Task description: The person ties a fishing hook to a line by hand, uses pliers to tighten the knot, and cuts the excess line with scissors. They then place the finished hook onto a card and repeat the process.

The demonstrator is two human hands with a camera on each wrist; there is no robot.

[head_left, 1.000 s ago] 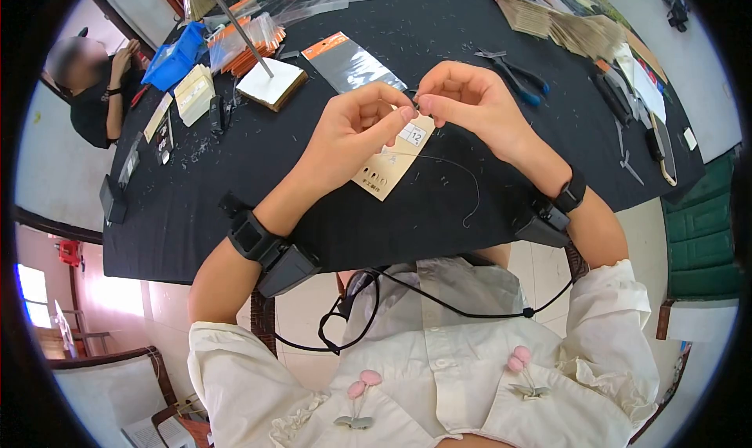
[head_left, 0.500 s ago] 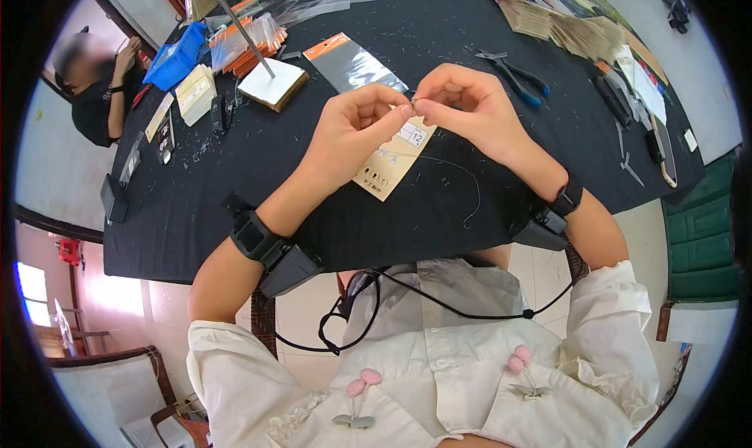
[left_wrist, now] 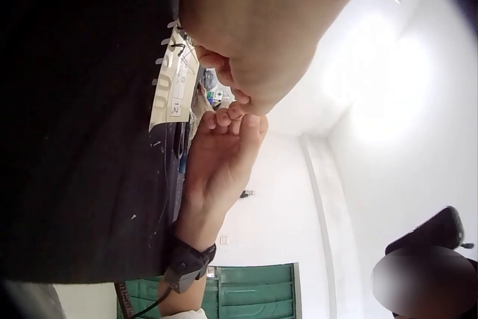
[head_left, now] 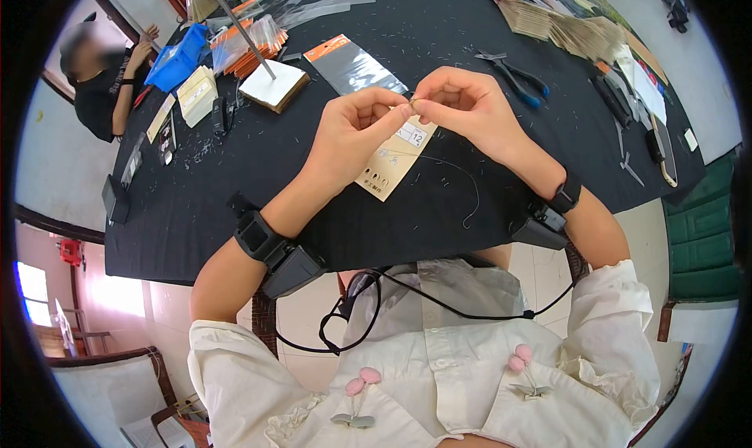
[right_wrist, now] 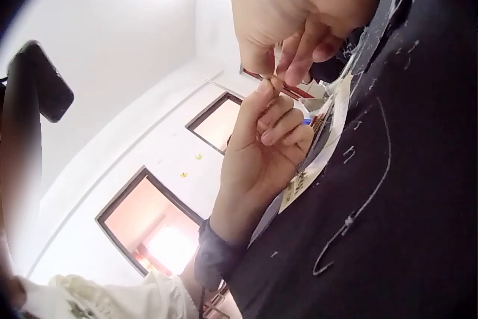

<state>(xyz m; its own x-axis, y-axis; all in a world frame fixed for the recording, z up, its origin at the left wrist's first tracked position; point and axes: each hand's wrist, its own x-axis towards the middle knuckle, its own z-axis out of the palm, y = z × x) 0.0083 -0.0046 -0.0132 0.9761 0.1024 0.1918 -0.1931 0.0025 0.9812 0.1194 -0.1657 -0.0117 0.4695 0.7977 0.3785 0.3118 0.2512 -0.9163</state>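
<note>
Thumb and forefinger of the left hand [head_left: 350, 134] pinch something tiny in the head view, too small to make out. The right hand [head_left: 475, 117] pinches at the same spot, its fingertips meeting the left ones. Below them a tan card [head_left: 385, 175] printed with a 12 lies on the black cloth, partly hidden by the left hand. A thin thread [head_left: 462, 168] curves from the card over the cloth. In the right wrist view the thread [right_wrist: 389, 144] has a small knot-like tangle.
Blue-handled pliers [head_left: 517, 80] lie beyond the right hand. A clear packet [head_left: 352, 66] and a white-topped block [head_left: 274, 85] with a metal rod stand farther back. At left are a blue basket [head_left: 176, 60] and stacked cards [head_left: 197, 95]; another person [head_left: 98, 84] is behind.
Both hands have come together at the fingertips, with the left hand shifted slightly right. The person at the back left has moved an arm up and leaned.
</note>
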